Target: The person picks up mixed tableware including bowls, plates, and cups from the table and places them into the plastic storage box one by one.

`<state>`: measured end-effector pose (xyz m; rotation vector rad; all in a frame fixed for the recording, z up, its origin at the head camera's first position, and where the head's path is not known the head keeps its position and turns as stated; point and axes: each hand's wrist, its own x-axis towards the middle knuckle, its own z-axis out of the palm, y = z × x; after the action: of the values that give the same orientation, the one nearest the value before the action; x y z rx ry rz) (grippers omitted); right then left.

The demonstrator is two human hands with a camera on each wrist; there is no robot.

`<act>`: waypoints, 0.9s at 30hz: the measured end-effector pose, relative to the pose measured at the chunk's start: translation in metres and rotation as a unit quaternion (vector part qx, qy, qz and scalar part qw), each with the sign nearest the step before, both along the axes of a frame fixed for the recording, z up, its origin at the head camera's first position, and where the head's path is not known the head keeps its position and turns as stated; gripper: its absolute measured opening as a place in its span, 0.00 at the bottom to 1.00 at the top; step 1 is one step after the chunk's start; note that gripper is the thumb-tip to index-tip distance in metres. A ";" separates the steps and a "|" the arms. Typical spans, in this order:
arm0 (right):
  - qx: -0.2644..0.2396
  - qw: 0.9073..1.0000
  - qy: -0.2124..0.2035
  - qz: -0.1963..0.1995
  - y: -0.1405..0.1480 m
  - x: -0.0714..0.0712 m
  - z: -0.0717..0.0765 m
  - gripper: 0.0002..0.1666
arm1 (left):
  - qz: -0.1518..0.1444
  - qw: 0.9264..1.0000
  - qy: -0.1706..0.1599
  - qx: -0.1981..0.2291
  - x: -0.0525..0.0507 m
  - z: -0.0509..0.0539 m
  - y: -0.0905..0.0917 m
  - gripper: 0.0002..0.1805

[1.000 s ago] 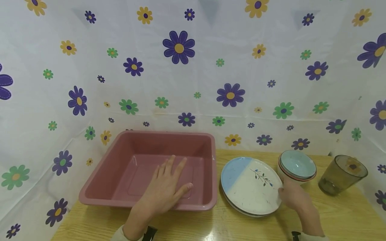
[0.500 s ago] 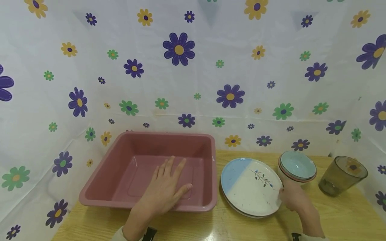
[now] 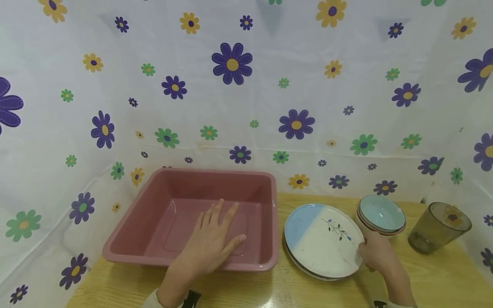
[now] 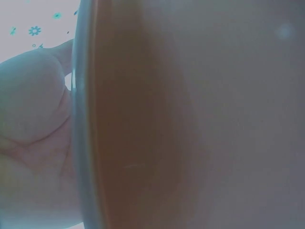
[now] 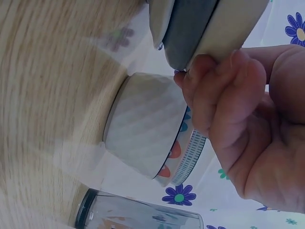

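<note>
A stack of plates [image 3: 325, 244] lies on the table right of a pink plastic basin [image 3: 274, 222]. The top plate is white and light blue with a painted sprig. My right hand [image 3: 375, 252] pinches that plate at its right rim; the right wrist view shows the curled fingers [image 5: 228, 90] at the plate edge, with more plates [image 5: 183, 38] beneath. My left hand [image 3: 209, 244] lies over the basin's front rim with fingers straight and spread. In the left wrist view the basin wall [image 4: 190, 119] hides its fingers, and the palm [image 4: 33, 138] touches or nearly touches the rim.
Nested bowls [image 3: 381, 214], the top one pale blue inside, stand just behind my right hand. A tinted glass [image 3: 437, 231] is farther right. A flower-printed sheet [image 3: 262, 94] encloses the wooden table [image 3: 300, 295] at the back and sides.
Both hands stay almost where they were, the right one still at the plate rim. The head view has shifted slightly.
</note>
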<state>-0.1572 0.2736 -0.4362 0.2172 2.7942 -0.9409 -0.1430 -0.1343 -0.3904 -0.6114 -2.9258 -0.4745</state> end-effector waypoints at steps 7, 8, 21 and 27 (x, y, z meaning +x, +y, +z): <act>-0.012 0.999 -0.032 -0.020 0.004 0.000 0.001 0.15 | -0.002 1.000 -0.006 -0.002 0.001 0.000 0.001 0.41; -0.013 0.999 -0.037 -0.023 0.004 0.000 0.001 0.15 | -0.003 1.000 -0.005 0.000 0.001 0.000 0.001 0.41; -0.031 0.998 -0.041 -0.040 0.005 -0.005 0.010 0.18 | -0.005 1.000 0.003 0.003 0.001 0.000 0.001 0.41; -0.037 0.998 -0.026 -0.035 0.007 -0.002 0.011 0.17 | -0.004 1.000 -0.003 0.002 0.000 0.000 0.002 0.41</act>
<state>-0.1587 0.2807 -0.4253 0.3252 2.7150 -1.0364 -0.1425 -0.1325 -0.3908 -0.6231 -2.9281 -0.4852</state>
